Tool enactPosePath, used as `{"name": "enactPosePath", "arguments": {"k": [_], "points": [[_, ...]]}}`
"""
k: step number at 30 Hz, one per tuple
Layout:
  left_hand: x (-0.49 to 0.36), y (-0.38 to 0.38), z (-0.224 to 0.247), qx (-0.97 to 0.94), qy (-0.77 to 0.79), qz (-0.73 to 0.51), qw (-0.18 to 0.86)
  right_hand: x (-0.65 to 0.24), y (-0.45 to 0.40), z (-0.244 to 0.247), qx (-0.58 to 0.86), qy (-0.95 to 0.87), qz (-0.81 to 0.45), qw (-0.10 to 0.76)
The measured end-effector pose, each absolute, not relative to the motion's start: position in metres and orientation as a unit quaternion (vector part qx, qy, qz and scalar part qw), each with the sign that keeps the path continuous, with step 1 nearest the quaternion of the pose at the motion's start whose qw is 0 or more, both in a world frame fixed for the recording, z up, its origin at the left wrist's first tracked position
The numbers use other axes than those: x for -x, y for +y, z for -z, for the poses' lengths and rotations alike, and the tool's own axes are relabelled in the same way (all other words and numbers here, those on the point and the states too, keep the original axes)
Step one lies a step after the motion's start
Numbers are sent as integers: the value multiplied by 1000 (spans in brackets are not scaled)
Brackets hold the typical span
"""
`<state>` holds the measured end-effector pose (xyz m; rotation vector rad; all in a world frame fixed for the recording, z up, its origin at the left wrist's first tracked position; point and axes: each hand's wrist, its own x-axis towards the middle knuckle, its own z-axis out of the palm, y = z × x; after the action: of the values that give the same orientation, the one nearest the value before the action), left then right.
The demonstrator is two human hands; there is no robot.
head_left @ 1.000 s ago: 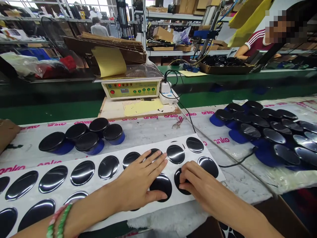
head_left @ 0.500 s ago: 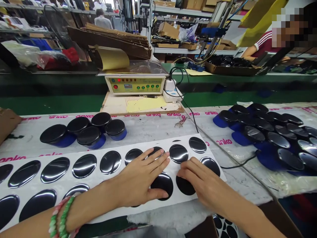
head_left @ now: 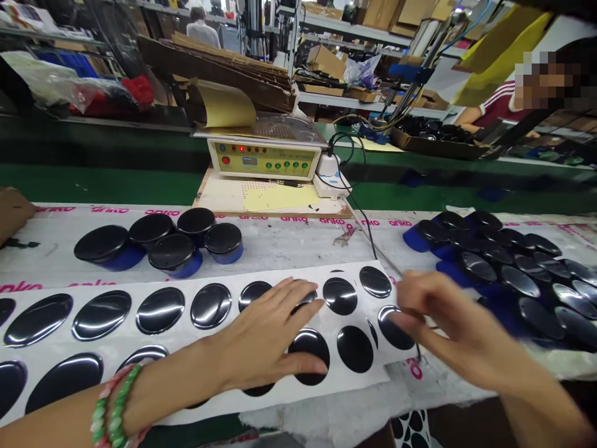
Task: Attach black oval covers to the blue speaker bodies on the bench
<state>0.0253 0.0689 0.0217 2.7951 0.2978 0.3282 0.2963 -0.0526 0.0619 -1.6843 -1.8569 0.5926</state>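
My left hand [head_left: 275, 333] lies flat with fingers spread on a white sheet [head_left: 326, 382] of glossy black ovals and discs, which look like stickers. Its thumb rests on one black disc [head_left: 310, 354], and its fingertips partly cover another. My right hand [head_left: 438, 311], smeared by motion, is raised over the sheet's right end with its fingers curled. Whether it holds anything cannot be made out. Below its thumb is a black disc [head_left: 396, 328] on what looks like a second sheet, sticking out from under the first.
Several black-topped blue round pieces [head_left: 172, 252] stand behind the sheet, and more [head_left: 517, 280] crowd the right. A control box [head_left: 263, 163] with buttons sits at the back, its cable [head_left: 366, 227] running forward. A co-worker [head_left: 504, 102] is at the far right.
My right hand has lifted off the black disc near the sheet's right end and moved right, uncovering that disc. My left hand stays on the sheet. The view has shifted slightly.
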Motion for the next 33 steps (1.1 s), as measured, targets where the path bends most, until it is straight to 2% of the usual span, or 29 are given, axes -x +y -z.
{"name": "enactPosePath", "arguments": {"k": [2,4,12,17,33], "points": [[-21,72,-25,-974,121,-119,150,-275,-17,-58,588,-757,-231,166],[-15,75,-24,-979,111,-108,134,-263,9,-54,548,-798,-232,98],[-8,77,-12,-981,104,-113,117,-266,42,-53,480,-844,-238,26],[-9,77,-11,-979,105,-124,122,-268,35,-54,477,-848,-228,26],[-8,78,-12,-982,107,-102,121,-275,26,-37,455,-860,-185,136]]}}
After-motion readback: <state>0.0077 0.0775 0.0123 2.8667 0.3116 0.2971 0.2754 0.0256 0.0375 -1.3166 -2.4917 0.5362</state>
